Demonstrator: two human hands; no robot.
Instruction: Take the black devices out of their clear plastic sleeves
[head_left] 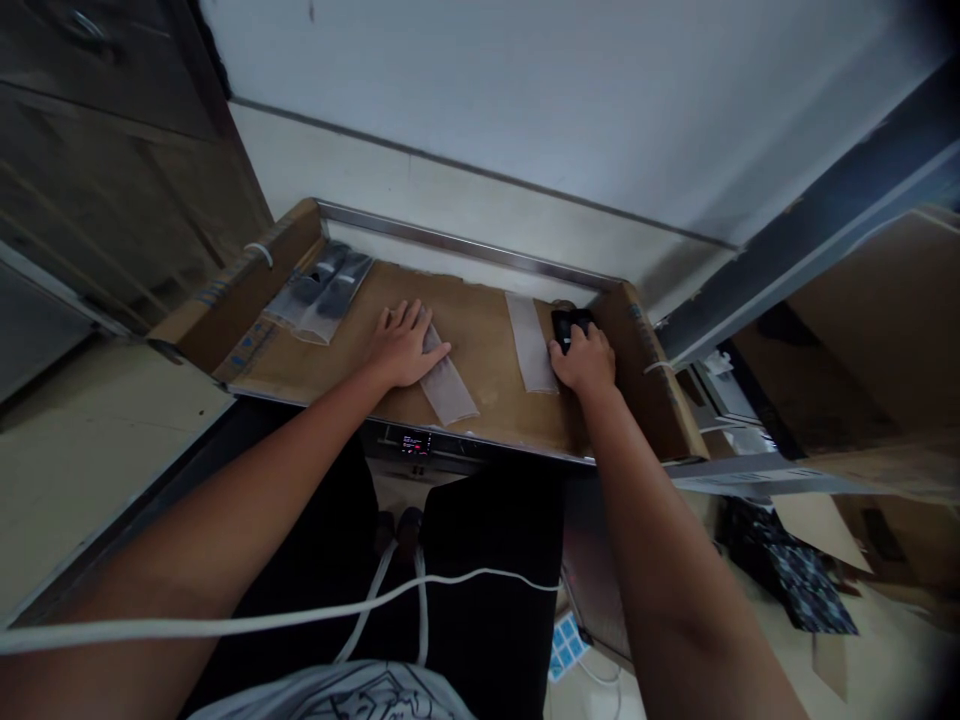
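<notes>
Cardboard-lined worktop (487,365) bears a flat frosted sleeve (451,392) beneath the left hand (403,347), open and spread; the right hand (586,357), fingers curled, covers a black item (562,324) beside a second sleeve (533,345), its grip unclear; farther left lie two filled sleeves (330,290); behind rises a pale wall (487,100).

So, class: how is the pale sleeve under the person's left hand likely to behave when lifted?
The sleeve looks thin and translucent, so it would probably flop. Its visible part seems flat, suggesting little weight. Lying flat on the cardboard, it seems unlikely to roll.
</notes>
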